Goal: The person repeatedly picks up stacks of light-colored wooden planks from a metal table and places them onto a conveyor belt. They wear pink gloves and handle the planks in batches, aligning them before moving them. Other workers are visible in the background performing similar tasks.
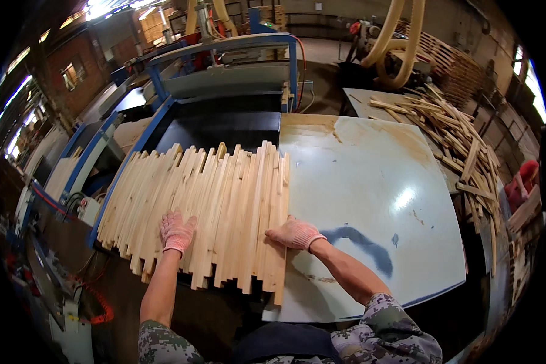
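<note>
A row of pale wooden strips [209, 206] lies side by side on the machine's dark bed, their ends uneven. My left hand [177, 230], in a pinkish knit glove, rests flat on top of the strips with its fingers spread. My right hand [297, 233], gloved the same way, closes on the outermost wooden strip [278, 258] at the row's right edge. Its thumb lies over the top, while the other fingers sit against the outer side, partly hidden.
A pale, stained sheet-topped table [370, 176] adjoins the row on the right. Beyond it, loose wooden sticks [455, 130] are heaped on another surface. A blue machine frame [224, 42] spans the bed's far end. Someone in red [522, 182] is at far right.
</note>
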`<state>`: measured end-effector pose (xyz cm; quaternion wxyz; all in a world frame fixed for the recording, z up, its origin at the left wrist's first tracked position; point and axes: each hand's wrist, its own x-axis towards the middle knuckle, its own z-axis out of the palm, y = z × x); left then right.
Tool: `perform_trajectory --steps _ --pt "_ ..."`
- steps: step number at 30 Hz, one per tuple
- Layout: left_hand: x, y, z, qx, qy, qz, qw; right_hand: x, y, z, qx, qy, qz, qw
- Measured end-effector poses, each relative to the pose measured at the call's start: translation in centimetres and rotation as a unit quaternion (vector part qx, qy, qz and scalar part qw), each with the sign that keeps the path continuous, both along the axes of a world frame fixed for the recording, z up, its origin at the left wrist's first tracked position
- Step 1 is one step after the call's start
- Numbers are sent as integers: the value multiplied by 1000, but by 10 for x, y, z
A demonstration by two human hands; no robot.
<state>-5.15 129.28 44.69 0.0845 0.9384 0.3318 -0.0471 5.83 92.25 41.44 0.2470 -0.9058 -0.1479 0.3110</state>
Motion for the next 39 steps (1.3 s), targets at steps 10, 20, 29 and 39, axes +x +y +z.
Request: perform_trajectory --steps 10,20,29,39 --pt "-17 43 -34 22 -83 -123 989 -39 62 47 -66 -117 -203 970" --pt "-26 58 -38 3 -113 -158 981 -41 73 31 -35 -149 -267 951" --pt "-25 48 -17 -2 -77 -147 986 -49 65 46 -27 -162 -306 938" --pt "-20 69 -47 -34 -100 -191 976 -58 -5 58 -79 -107 -321 938"
